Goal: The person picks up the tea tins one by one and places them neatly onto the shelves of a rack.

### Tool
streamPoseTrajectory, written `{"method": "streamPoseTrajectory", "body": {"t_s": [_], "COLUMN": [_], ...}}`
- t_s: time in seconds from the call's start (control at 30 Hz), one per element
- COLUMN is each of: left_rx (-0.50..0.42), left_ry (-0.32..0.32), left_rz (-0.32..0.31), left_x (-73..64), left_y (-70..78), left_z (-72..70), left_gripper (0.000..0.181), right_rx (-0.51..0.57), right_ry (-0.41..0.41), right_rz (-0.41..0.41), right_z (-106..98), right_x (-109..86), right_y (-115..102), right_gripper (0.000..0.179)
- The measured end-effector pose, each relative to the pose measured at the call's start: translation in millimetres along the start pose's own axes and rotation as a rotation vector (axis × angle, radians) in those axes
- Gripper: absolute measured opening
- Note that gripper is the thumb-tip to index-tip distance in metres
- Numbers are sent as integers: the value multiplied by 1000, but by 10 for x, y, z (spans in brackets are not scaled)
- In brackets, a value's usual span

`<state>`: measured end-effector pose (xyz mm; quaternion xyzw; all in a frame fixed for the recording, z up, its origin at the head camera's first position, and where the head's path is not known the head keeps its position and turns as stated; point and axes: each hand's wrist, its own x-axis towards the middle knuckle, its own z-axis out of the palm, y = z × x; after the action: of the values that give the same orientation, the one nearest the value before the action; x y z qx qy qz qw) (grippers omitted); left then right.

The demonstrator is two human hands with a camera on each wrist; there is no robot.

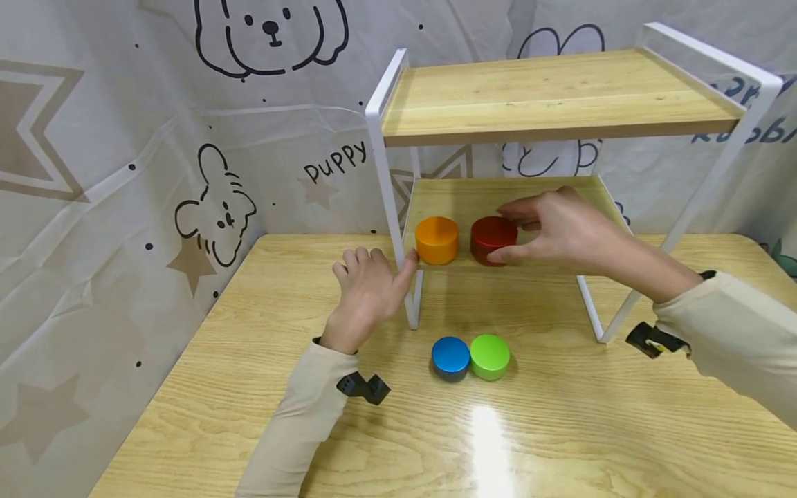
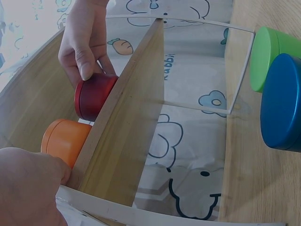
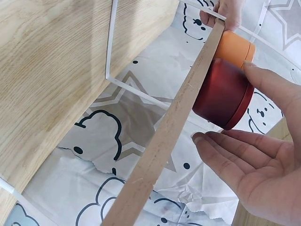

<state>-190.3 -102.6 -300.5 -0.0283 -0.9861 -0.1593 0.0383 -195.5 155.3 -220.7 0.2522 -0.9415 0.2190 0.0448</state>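
On the middle shelf board [image 1: 548, 197] stand an orange round tin [image 1: 437, 241] and, to its right, a dark red round tin [image 1: 494, 241]. My right hand [image 1: 560, 228] spans the red tin, thumb at its near side and fingers beyond it. In the right wrist view the thumb meets the red tin's [image 3: 223, 94] edge, while a narrow gap shows at the fingertips [image 3: 200, 137]. My left hand [image 1: 367, 287] is spread at the shelf's left front post, its thumb by the orange tin [image 2: 65, 140]. Its fingers hold nothing.
A blue round tin [image 1: 451, 357] and a green one [image 1: 490, 357] stand side by side on the wooden table [image 1: 249, 387], in front of the rack. The rack's upper board [image 1: 560, 90] overhangs the tins, between white metal side frames [image 1: 703, 173]. A printed cloth [image 1: 124, 173] hangs behind.
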Motion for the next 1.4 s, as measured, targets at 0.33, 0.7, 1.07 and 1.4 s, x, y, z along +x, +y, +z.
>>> {"method": "streamPoseTrajectory", "body": {"t_s": [0.33, 0.7, 1.07, 1.4], "left_rx": [-3, -3, 2, 1], "left_ry": [4, 6, 3, -1], "left_rz": [4, 10, 15, 11], "left_x": [-7, -12, 1, -3], "left_y": [-5, -4, -6, -12], "left_z": [5, 0, 1, 5], "left_gripper": [71, 71, 71, 72], "right_rx": [-42, -83, -88, -104], "right_ry": [-10, 4, 120, 177], "right_rz": [14, 18, -36, -104], "right_z": [23, 38, 79, 157], "right_x": [-64, -269, -577, -719], "right_y": [77, 242, 257, 209], "right_gripper": [71, 70, 53, 55]}}
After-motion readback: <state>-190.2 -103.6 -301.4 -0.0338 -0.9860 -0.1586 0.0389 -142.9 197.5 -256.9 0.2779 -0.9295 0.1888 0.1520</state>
